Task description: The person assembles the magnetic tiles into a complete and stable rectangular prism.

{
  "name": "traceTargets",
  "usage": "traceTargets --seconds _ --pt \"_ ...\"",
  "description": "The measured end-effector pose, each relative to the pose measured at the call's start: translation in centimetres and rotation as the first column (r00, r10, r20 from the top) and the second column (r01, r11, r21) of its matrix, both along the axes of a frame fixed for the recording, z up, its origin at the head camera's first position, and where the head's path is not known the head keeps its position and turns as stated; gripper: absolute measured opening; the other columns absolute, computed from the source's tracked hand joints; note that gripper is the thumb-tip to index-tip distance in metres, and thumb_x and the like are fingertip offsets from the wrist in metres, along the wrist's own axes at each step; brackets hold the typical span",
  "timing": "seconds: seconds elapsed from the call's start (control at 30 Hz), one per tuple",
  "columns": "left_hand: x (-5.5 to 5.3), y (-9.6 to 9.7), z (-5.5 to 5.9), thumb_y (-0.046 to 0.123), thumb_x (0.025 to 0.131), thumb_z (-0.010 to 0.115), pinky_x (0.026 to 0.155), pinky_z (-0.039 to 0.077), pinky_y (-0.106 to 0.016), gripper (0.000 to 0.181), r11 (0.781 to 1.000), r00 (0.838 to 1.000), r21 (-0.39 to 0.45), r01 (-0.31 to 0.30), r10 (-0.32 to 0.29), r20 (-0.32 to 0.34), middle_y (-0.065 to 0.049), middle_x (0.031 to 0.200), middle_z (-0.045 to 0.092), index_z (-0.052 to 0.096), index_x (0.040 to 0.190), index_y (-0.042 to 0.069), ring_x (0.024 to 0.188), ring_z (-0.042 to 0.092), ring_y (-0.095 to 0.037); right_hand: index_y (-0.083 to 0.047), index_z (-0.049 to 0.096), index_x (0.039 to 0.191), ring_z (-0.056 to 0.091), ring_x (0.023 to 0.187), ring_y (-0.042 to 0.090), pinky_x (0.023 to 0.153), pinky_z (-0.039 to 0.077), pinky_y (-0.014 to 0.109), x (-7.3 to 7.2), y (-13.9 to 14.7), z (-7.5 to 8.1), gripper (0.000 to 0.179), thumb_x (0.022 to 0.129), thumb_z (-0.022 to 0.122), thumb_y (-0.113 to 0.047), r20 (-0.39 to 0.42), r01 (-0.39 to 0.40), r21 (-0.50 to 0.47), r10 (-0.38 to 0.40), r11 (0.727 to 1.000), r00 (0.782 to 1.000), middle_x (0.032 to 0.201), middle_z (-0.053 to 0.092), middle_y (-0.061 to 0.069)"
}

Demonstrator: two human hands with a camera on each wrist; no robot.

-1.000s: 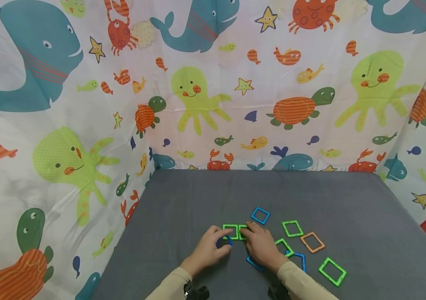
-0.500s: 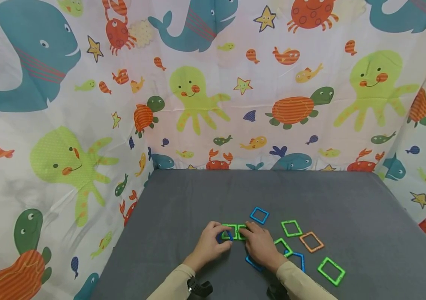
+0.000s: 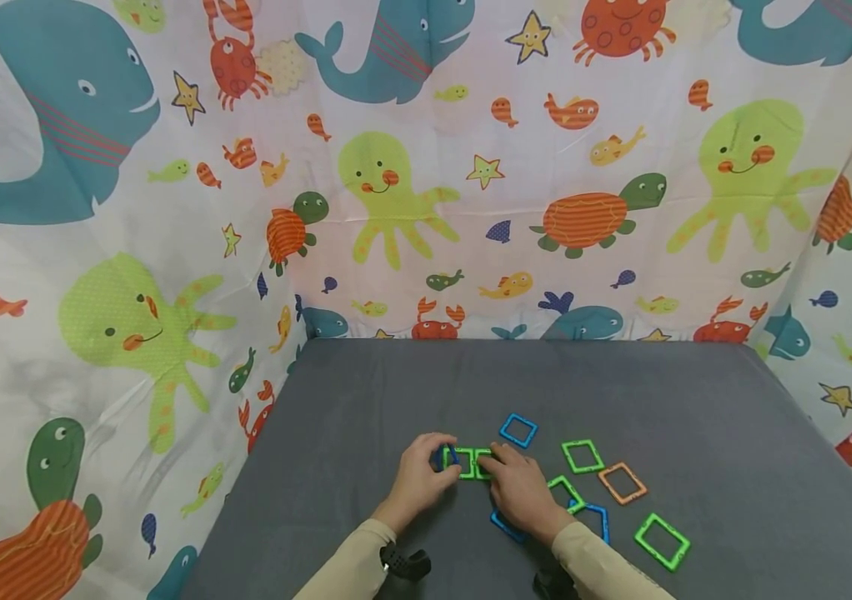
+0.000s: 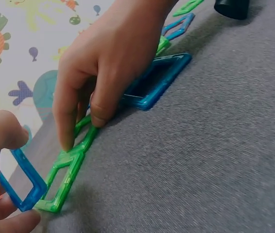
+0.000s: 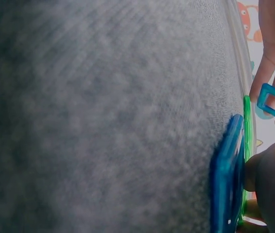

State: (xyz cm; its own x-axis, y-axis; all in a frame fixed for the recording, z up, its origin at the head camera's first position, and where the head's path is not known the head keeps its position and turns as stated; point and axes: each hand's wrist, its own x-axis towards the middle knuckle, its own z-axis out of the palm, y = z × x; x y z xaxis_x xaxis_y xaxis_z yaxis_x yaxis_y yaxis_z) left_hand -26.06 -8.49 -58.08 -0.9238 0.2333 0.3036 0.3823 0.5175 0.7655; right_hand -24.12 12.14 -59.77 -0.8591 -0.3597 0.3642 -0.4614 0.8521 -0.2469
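Note:
In the head view my left hand [image 3: 418, 479] pinches a blue square magnetic tile between thumb and fingers. That blue tile [image 4: 30, 172] stands tilted up at the outer edge of the left green tile [image 4: 72, 177]. Two green square tiles lie flat side by side, edges meeting. My right hand [image 3: 522, 487] grips the right green tile [image 3: 483, 452], thumb on the near side and fingers on the far side, and covers part of it. Beneath the right wrist lies another blue tile [image 4: 152, 104], also along the edge of the right wrist view.
On the grey cloth [image 3: 396, 392], right of the hands, lie a green tile [image 3: 577, 442], an orange tile [image 3: 633, 476] and another green tile [image 3: 671, 529]. A green tile [image 3: 576, 493] overlaps a blue tile [image 3: 606, 525] by the right forearm. One blue tile [image 3: 525, 421] lies farther back.
My left hand has shifted forward, away from the body, bringing the blue tile from the near left corner up along the left green tile's outer edge. The right hand stays put.

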Motion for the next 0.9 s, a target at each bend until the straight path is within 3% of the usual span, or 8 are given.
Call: traceTargets --seconds 0.2,0.43,0.9 --pt "-0.59 0.31 -0.01 0.014 0.086 0.075 0.075 0.058 -0.026 0.040 0.999 0.998 0.027 -0.023 0.021 0.056 -0.011 0.113 0.068 0.069 0.125 0.008 0.096 0.067 -0.026 -0.008 0.074 0.118 0.065 0.121 0.043 0.087 0.055 0.062 0.07 0.03 0.05 0.029 0.090 0.069 -0.002 -0.030 -0.015 -0.014 0.015 1.000 0.999 0.130 0.067 0.022" --pt "-0.97 0.54 0.00 0.005 0.086 0.072 0.084 0.062 -0.040 0.039 0.997 0.999 0.078 -0.005 0.002 0.034 -0.014 0.117 0.067 0.067 0.124 0.003 0.110 0.068 -0.031 -0.007 0.075 0.115 0.067 0.117 0.043 0.084 0.056 0.061 0.07 0.02 0.36 0.029 0.087 0.072 -0.002 -0.071 -0.023 -0.013 0.022 1.000 0.997 0.127 0.068 0.022" --pt "-0.82 0.43 -0.01 0.002 0.085 0.068 0.087 0.062 -0.038 0.040 0.997 0.997 0.081 -0.014 0.008 0.078 -0.019 0.123 0.066 0.065 0.125 0.003 0.115 0.068 -0.032 -0.007 0.074 0.118 0.065 0.120 0.044 0.088 0.055 0.063 0.12 0.00 0.43 0.030 0.089 0.069 -0.001 -0.015 -0.016 -0.012 0.016 1.000 1.000 0.130 0.067 0.022"
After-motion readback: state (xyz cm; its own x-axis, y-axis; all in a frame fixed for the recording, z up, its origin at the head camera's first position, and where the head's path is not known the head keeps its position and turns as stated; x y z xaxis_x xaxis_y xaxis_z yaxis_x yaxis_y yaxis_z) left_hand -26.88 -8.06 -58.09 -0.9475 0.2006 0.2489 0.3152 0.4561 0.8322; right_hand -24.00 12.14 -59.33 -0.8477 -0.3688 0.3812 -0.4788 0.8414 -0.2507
